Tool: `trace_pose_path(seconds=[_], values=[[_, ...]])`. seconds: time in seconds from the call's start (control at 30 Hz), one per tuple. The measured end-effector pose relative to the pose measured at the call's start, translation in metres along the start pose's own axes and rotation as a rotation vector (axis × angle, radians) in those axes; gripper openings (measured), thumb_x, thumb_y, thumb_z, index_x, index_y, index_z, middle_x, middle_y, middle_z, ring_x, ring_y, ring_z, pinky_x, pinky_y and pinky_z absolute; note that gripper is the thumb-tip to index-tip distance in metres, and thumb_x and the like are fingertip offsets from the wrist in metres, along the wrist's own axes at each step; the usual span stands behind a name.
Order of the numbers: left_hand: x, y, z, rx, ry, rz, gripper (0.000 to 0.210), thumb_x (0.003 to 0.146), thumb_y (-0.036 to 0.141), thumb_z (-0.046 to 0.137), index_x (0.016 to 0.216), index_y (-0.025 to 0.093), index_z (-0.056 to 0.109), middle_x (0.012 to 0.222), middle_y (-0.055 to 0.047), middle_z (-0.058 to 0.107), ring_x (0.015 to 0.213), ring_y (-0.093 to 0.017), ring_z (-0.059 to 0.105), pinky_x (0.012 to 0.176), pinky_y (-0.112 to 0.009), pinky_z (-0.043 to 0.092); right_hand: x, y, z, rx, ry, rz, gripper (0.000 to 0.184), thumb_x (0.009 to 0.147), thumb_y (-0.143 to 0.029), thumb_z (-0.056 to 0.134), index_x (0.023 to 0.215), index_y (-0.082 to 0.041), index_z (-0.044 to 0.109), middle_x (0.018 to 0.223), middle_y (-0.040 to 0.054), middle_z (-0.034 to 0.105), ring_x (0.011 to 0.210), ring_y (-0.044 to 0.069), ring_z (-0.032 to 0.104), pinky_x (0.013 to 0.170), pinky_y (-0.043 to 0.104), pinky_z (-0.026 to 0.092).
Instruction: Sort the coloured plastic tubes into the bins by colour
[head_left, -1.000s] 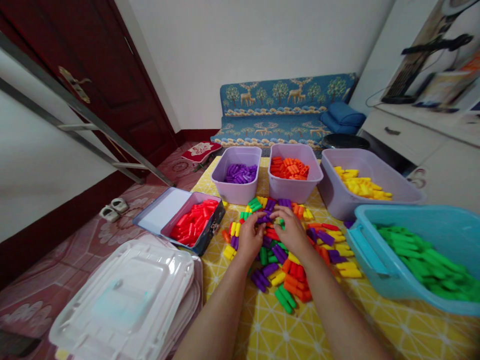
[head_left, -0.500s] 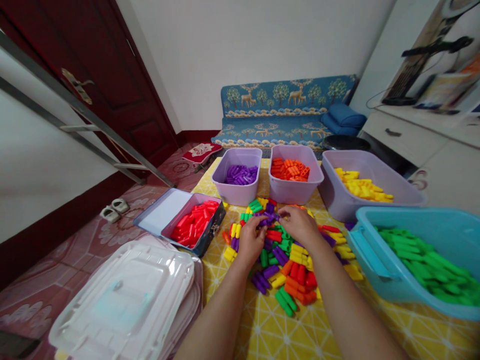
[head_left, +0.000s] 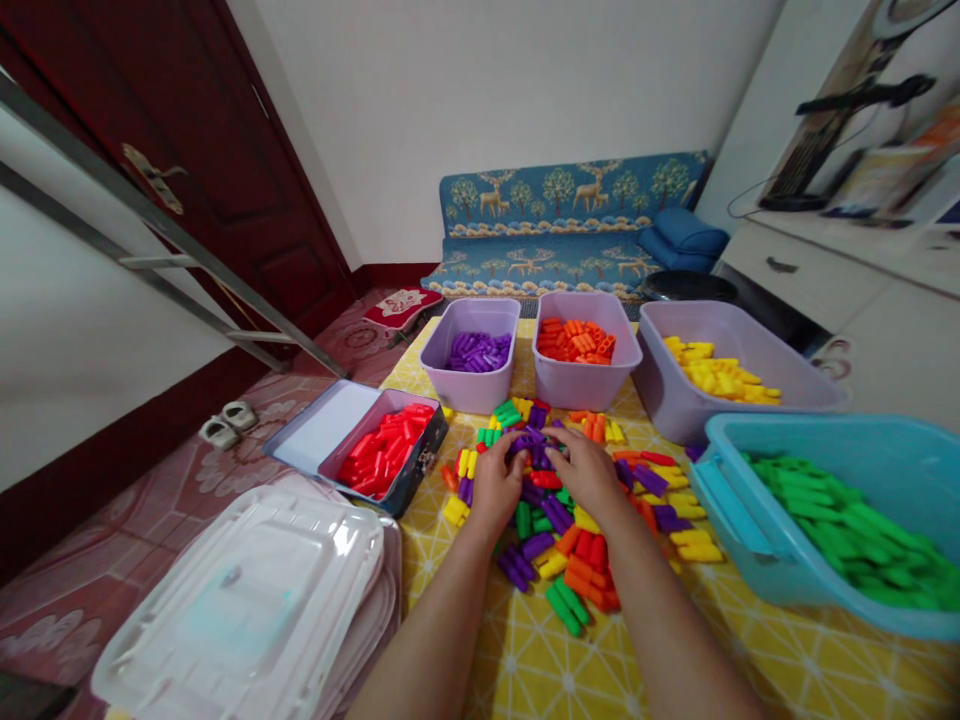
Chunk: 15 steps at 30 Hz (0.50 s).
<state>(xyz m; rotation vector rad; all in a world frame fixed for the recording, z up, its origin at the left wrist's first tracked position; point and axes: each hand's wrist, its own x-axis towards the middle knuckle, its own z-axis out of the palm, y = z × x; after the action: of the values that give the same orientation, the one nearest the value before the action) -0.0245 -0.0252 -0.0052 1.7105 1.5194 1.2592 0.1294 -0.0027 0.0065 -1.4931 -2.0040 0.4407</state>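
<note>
A pile of coloured plastic toy pieces [head_left: 556,512], shaped like short joined tubes, lies on the yellow patterned tablecloth [head_left: 517,665]. At its far side, my left hand [head_left: 496,482] and my right hand [head_left: 586,470] curve inward around a bunch of purple toy pieces [head_left: 534,442]. The fingers of both hands are bent and touch this bunch from either side. Fingertips are partly hidden among the pieces. Green, yellow, red and orange pieces surround the hands, and several yellow pieces [head_left: 694,545] lie right of my right forearm.
Behind the pile stand lilac bins of purple [head_left: 469,388], orange [head_left: 585,385] and yellow pieces [head_left: 679,410]. A turquoise bin [head_left: 750,540] of green ones is at right. Left are an open tin [head_left: 420,465] of red pieces and stacked clear lids [head_left: 247,590].
My right hand has moved slightly left and down, closer to my left hand. More purple pieces are gathered between the two hands. Orange and yellow pieces behind the right hand now show.
</note>
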Motion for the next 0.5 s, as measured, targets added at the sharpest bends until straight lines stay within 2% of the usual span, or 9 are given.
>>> trace_pose_path(seconds=[0.13, 0.2, 0.3, 0.37, 0.5], values=[[-0.001, -0.001, 0.000, -0.003, -0.020, 0.018, 0.029, 0.083, 0.013, 0.055, 0.111, 0.018, 0.064, 0.105, -0.006, 0.072, 0.096, -0.021, 0.066, 0.088, -0.035, 0.051, 0.002, -0.004, -0.004, 0.055, 0.142, -0.042, 0.026, 0.081, -0.016, 0.053, 0.102, -0.016, 0.068, 0.108, 0.0106, 0.065, 0.105, 0.023, 0.059, 0.096, 0.037, 0.045], [-0.001, -0.001, 0.000, -0.007, -0.031, 0.018, 0.029, 0.083, 0.014, 0.055, 0.110, 0.019, 0.064, 0.104, -0.006, 0.071, 0.095, -0.021, 0.066, 0.087, -0.036, 0.051, 0.006, -0.010, -0.012, 0.063, 0.262, -0.043, 0.031, 0.083, -0.016, 0.050, 0.110, -0.016, 0.065, 0.121, 0.0119, 0.060, 0.110, 0.023, 0.057, 0.099, 0.038, 0.043], [0.000, -0.002, 0.000, -0.007, -0.019, 0.026, 0.028, 0.083, 0.014, 0.056, 0.110, 0.019, 0.065, 0.105, -0.007, 0.071, 0.097, -0.021, 0.065, 0.089, -0.037, 0.050, 0.018, -0.020, -0.027, 0.025, 0.373, -0.059, 0.049, 0.084, -0.017, 0.049, 0.133, -0.020, 0.049, 0.149, 0.0107, 0.034, 0.121, 0.025, 0.051, 0.099, 0.038, 0.044], [0.000, -0.001, 0.000, -0.011, 0.015, 0.050, 0.027, 0.082, 0.013, 0.057, 0.108, 0.018, 0.066, 0.106, -0.008, 0.070, 0.100, -0.021, 0.063, 0.091, -0.037, 0.049, 0.027, -0.023, -0.035, -0.044, 0.321, -0.039, 0.061, 0.082, -0.018, 0.052, 0.142, -0.020, 0.037, 0.155, 0.0100, 0.023, 0.121, 0.027, 0.051, 0.095, 0.039, 0.047], [-0.004, 0.007, -0.003, -0.046, 0.087, 0.118, 0.028, 0.082, 0.010, 0.057, 0.107, 0.018, 0.066, 0.107, -0.008, 0.069, 0.102, -0.020, 0.062, 0.093, -0.036, 0.048, 0.038, -0.026, -0.044, -0.229, 0.158, 0.058, 0.074, 0.079, -0.021, 0.058, 0.147, -0.020, 0.028, 0.155, 0.0115, 0.022, 0.111, 0.033, 0.059, 0.085, 0.043, 0.051]])
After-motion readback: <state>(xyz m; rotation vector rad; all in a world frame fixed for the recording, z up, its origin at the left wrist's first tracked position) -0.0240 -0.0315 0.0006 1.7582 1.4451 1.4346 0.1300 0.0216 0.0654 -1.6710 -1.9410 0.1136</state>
